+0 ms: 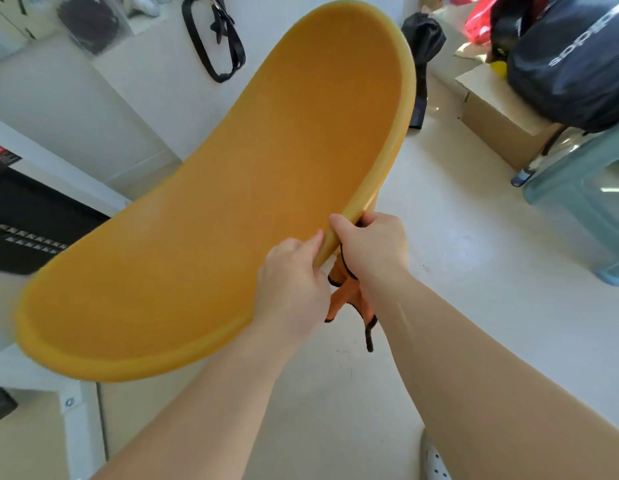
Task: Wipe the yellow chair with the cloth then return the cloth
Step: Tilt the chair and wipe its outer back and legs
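Note:
The yellow chair fills the middle of the view, its curved plastic shell running from lower left to upper right. My left hand grips the shell's near rim, thumb on the inner face. Beside it my right hand is also closed on the rim, and an orange cloth with black trim hangs down from under this hand. How the cloth is pinched is hidden behind the rim and fingers.
A white desk with a black keyboard stands at the left. At the right are a translucent green stool, a cardboard box and a dark bag. Black straps hang on the white wall.

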